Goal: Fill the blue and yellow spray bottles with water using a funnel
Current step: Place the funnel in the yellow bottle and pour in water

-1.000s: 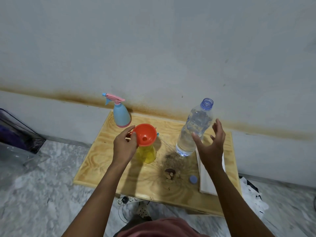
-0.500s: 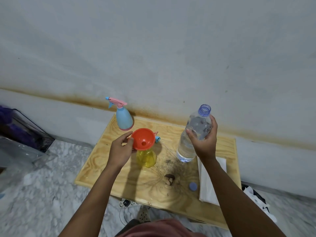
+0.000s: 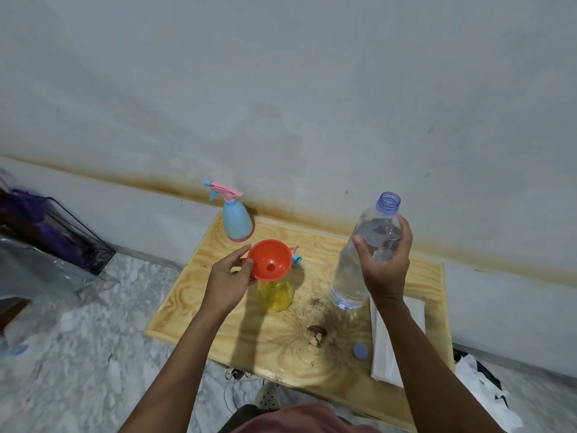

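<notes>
Right hand [image 3: 385, 267] clasping uncapped clear water bottle [image 3: 363, 254], tilted, lifted off wooden table [image 3: 193, 310] | left hand [image 3: 228, 281] pinching rim of orange funnel [image 3: 270, 260] seated in yellow spray bottle [image 3: 274, 293], translucent, mid-table | blue spray bottle [image 3: 235, 220], pink trigger, upright at back edge | blue cap [image 3: 360, 351] lying near front.

I see table [image 3: 199, 295]: glossy varnished wood, stained. Funnel [image 3: 268, 260]: smooth orange plastic. Water bottle [image 3: 352, 276]: clear plastic. Yellow bottle [image 3: 274, 296]: translucent plastic. Wall [image 3: 281, 89]: matt.

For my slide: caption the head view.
Left hand steadies orange funnel on yellow spray bottle; right hand grips uncapped water bottle.
</notes>
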### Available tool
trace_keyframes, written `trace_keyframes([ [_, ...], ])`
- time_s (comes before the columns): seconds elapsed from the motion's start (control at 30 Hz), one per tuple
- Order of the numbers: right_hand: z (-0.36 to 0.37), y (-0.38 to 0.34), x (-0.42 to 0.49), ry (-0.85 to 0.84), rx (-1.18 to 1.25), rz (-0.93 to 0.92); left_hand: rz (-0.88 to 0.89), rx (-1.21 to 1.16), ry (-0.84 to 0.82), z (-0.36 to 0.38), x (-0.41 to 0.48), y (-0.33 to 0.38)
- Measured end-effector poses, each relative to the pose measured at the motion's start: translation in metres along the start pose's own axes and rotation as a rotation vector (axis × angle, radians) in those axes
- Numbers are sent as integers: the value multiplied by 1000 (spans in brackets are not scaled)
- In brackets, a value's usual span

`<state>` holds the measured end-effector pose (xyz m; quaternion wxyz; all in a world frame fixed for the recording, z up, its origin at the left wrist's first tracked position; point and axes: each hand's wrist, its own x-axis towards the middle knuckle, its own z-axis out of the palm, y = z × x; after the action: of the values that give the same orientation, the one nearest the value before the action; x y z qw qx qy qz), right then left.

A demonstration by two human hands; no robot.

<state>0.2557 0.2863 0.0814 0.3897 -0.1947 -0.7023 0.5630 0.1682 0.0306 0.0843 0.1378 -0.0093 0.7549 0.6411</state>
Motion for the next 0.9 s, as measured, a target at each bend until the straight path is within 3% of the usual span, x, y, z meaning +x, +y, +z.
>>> trace_keyframes([
  [0.2, -7, -41, 6, -102, -14, -65, 4, -38, -6, -2, -6, 1],
  [0.4, -10, -76, 10, -323, -101, -135, 39, 0, -5, -5, -6, 0],
  [0.57, -9, -83, 4, -533, -117, -66, 48, 8, 5, -2, -6, 0],
  [0.9, -9, -68, -26, -714, -159, 112, 46, 11, 10, 1, -6, -2],
])
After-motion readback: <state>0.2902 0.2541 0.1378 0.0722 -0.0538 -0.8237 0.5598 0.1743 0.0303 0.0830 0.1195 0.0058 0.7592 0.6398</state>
